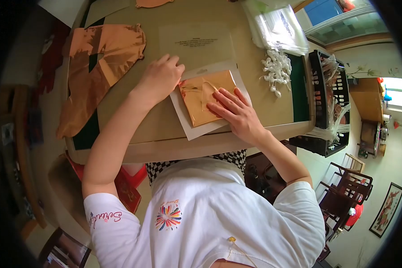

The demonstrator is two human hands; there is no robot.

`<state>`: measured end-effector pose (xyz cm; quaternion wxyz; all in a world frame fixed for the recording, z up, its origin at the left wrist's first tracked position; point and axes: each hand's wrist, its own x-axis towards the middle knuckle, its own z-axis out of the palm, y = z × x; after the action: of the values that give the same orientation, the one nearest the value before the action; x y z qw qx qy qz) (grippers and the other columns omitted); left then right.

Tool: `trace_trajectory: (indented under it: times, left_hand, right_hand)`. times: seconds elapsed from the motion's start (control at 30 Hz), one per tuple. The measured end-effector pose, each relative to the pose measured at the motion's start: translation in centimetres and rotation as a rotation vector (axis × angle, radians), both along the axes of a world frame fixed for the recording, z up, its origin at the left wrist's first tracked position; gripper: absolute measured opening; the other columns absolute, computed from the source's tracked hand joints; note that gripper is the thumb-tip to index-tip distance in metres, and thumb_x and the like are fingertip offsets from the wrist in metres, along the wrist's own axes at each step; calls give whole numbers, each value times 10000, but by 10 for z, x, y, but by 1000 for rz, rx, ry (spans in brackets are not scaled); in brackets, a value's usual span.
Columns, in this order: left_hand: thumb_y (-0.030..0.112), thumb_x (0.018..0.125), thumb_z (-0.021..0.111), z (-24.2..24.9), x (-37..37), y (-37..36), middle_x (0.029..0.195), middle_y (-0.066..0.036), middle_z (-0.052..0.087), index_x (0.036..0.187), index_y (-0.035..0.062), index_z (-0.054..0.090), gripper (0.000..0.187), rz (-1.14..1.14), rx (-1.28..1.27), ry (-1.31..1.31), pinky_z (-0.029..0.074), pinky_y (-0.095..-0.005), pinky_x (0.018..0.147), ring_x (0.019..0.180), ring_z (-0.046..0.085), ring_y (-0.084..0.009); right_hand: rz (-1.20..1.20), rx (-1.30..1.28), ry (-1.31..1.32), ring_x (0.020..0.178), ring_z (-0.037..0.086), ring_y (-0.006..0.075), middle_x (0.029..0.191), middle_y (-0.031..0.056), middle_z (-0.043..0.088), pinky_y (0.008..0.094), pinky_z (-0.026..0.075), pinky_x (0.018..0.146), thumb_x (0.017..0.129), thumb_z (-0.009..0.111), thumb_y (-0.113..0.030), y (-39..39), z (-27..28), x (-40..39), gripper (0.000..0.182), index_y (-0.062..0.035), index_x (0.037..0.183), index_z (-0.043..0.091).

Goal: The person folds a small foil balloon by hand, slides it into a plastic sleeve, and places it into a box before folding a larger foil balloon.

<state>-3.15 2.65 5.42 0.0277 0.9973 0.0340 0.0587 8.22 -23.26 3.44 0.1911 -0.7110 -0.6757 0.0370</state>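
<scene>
My left hand (161,77) is closed, with its fingers curled at the upper left corner of a folded copper-coloured foil packet (195,105); what its fingertips hold is hidden. My right hand (237,114) lies spread on the packet's right side, pressing it down. Under the packet is a white card or sleeve (196,132) with a hang slot at its top edge, tilted on the table. A clear sheet with small printed text (196,33) lies just beyond. To the left, a large crinkled copper foil sheet (87,85) is spread out.
Clear plastic bags (283,31) are piled at the table's back right, beside a bunch of white strings with beads (277,71). A black crate (319,85) with plastic inside stands against the right side of the table (143,149). More copper foil (152,2) shows at the back edge.
</scene>
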Motion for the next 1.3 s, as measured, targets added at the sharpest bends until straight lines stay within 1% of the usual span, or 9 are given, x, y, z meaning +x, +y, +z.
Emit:
trace_trajectory:
  times: [0.03, 0.23, 0.43, 0.53, 0.73, 0.83, 1.03, 1.13, 1.3]
  left_hand:
    - [91, 791, 681, -1, 2, -1, 894, -93, 602, 817, 43, 609, 91, -15, 28, -48, 558, -351, 774, 911, 615, -255]
    - [50, 786, 654, -14, 15, -6, 895, -94, 601, 873, 50, 608, 98, 40, 173, -21, 564, -343, 729, 912, 623, -245]
    - [26, 791, 633, -19, 12, -3, 883, -93, 612, 923, 54, 585, 143, 95, 153, -161, 565, -343, 713, 891, 627, -250]
    - [27, 796, 626, -16, 10, -1, 886, -97, 613, 913, 53, 584, 127, 90, 132, -110, 564, -346, 710, 880, 629, -249]
    - [77, 802, 658, -16, 5, 7, 837, -84, 616, 867, 55, 588, 98, 74, 20, -229, 563, -351, 682, 819, 635, -251]
    - [95, 798, 674, -17, 6, 7, 826, -75, 615, 831, 56, 593, 97, 116, -57, -219, 563, -357, 664, 817, 633, -245]
    - [48, 795, 643, -18, 0, 0, 842, -71, 609, 826, 53, 597, 56, 87, 41, -179, 565, -349, 652, 845, 630, -236]
    - [23, 804, 609, -19, -4, -2, 876, -67, 603, 846, 53, 591, 55, 88, 53, -306, 565, -343, 651, 866, 625, -232]
    - [21, 816, 580, -29, -7, 4, 876, -60, 586, 878, 58, 578, 72, 188, 64, -239, 560, -341, 640, 877, 614, -225]
  right_hand:
    - [-3, 2, -4, 1357, 442, 286, 1413, 129, 513, 532, 267, 1151, 829, 565, -47, 0, 0, 0, 562, -187, 1373, 541]
    - [-29, 8, -41, 1370, 429, 275, 1422, 123, 505, 521, 241, 1161, 857, 544, -80, -1, -2, -8, 534, -176, 1382, 528]
    - [-83, 37, -75, 1369, 429, 270, 1416, 117, 509, 512, 235, 1159, 860, 540, -80, 0, -7, -12, 540, -176, 1391, 517]
    - [-106, 79, -20, 1374, 427, 262, 1432, 108, 500, 480, 224, 1172, 820, 545, 30, 3, -10, -14, 590, -176, 1373, 551]
    - [-96, 76, -22, 1373, 428, 261, 1433, 108, 501, 486, 227, 1166, 828, 549, 15, 5, -7, -14, 579, -179, 1374, 548]
    - [-86, 68, -105, 1368, 433, 261, 1413, 118, 511, 513, 246, 1147, 883, 539, -106, 5, -6, -13, 499, -171, 1378, 526]
    - [-112, 59, -117, 1374, 425, 264, 1417, 127, 503, 528, 246, 1143, 890, 525, -113, 8, -5, -12, 507, -171, 1394, 511]
    - [-109, 27, -58, 1390, 407, 261, 1448, 111, 483, 510, 216, 1160, 815, 549, 16, 8, -3, -15, 622, -179, 1405, 512]
    - [-117, -1, -123, 1384, 410, 279, 1435, 147, 483, 537, 239, 1145, 857, 533, -60, 7, -5, -19, 574, -164, 1420, 484]
